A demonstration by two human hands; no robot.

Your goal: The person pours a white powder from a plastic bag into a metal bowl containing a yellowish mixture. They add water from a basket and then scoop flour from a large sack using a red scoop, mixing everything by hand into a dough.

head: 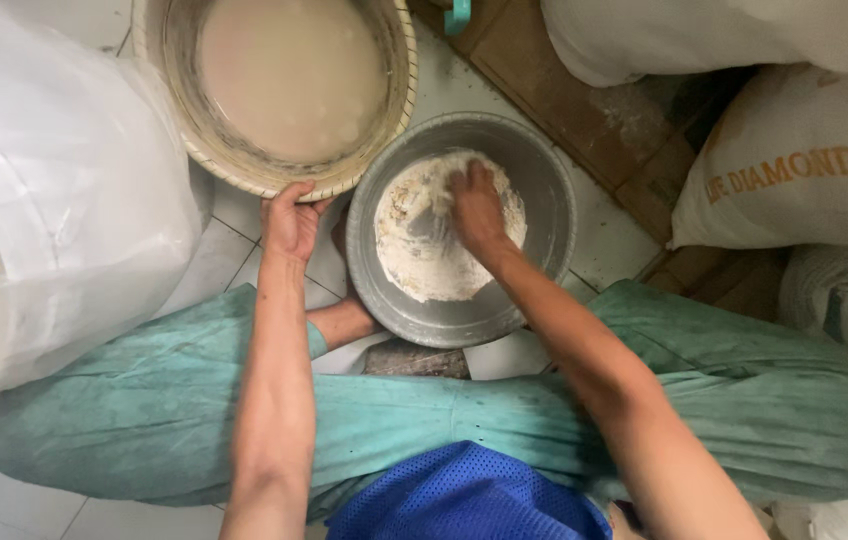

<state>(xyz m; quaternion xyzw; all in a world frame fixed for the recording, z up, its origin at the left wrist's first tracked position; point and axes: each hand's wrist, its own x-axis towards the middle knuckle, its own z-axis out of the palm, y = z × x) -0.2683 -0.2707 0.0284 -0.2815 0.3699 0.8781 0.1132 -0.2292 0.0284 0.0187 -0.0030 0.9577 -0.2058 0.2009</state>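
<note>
Right hand (477, 205) spread flat in floury metal bowl (544, 180); left hand (291, 220) curled around woven basket (399, 100) rim.

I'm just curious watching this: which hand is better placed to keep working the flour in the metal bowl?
The right hand: it is already down in the white flour inside the metal bowl. The left hand grips the woven basket's rim beside it.
</note>
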